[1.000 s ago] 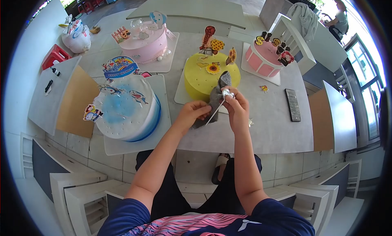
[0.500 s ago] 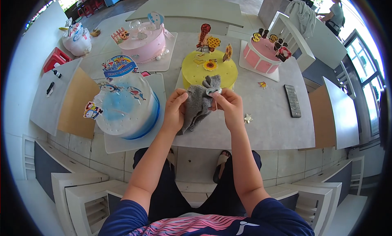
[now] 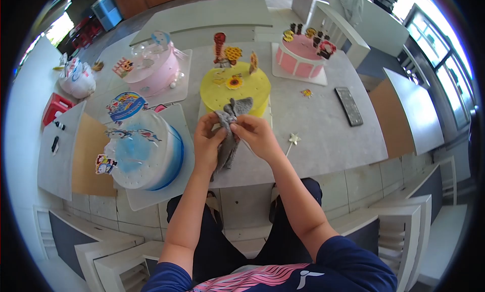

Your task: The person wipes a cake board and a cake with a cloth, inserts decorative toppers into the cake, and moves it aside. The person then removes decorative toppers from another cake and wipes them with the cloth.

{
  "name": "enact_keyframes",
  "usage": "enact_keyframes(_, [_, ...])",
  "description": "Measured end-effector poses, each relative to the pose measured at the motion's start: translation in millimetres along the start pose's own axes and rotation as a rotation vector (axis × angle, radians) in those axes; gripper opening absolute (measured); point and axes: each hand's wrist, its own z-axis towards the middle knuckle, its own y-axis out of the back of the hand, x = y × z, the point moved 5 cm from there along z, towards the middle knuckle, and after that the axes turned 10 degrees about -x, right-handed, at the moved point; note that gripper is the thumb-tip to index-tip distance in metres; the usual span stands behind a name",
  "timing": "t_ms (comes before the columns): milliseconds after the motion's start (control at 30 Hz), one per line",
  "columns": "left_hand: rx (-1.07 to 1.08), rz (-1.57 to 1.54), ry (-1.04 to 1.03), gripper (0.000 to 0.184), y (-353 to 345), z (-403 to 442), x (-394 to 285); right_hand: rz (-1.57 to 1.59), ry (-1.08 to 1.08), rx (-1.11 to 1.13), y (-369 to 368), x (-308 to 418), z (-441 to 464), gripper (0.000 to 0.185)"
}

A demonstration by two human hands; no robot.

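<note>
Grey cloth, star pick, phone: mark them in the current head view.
Grey cloth [image 3: 227, 151]: head view, on its hanging lower part.
Star pick [image 3: 294, 138]: head view, on the star.
Phone [image 3: 348, 107]: head view, middle of its upper face.

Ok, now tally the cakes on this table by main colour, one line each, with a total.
Pink: 2, the far-left cake and the far-right cake
Yellow: 1, the middle cake
Blue and white: 1, the near-left cake
Total: 4
</note>
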Motion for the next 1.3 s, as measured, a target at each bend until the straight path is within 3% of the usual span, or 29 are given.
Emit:
enact_keyframes(100, [-0.046,0.072,0.026,0.027,5,6,13,-0.043,-0.004,0.041,6,-3,3,0.013])
enact_keyframes(167, [0.043,0.085,0.085,0.022,4,3,20,-0.08,-0.022,0.043,10,0,1,0.014])
enact_keyframes(233, [-0.038,0.282,-0.137,0.014,-1,0,6,-0.118,-0.023,0.057,10,2,0,0.015])
enact_keyframes(267, [-0.035,0.28,-0.136,0.014,-2,-1,7,-0.133,-0.025,0.04,10,2,0,0.014])
enact_keyframes(333, [-0.043,0.585,-0.334,0.016,-3,-2,1,-0.146,-0.026,0.024,11,2,0,0.014])
enact_keyframes(567, [-0.18,0.568,-0.428,0.014,-7,-2,1,-0.084,-0.077,0.048,13,-7,-1,0.013])
enact_keyframes(633, [-0.191,0.537,-0.41,0.015,-7,0,1,-0.072,-0.049,0.051,10,-5,0,0.013])
enact_keyframes(700, [-0.155,0.557,-0.385,0.017,-9,2,4,-0.04,-0.029,-0.081,16,1,0,0.012])
enact_keyframes(933, [-0.252,0.091,-0.105,0.019,-2,10,17,-0.04,0.07,-0.228,27,4,3,0.012])
enact_keyframes(1000, [-0.219,0.007,-0.05,0.019,-5,9,20,-0.232,0.376,-0.266,22,12,1,0.013])
enact_keyframes(1200, [-0.15,-0.025,0.076,0.026,-7,6,29,-0.358,0.326,-0.172,13,8,0,0.014])
enact_keyframes(1300, [-0.125,-0.06,0.115,0.029,-17,2,21,-0.274,0.337,-0.152,13,14,0,0.014])
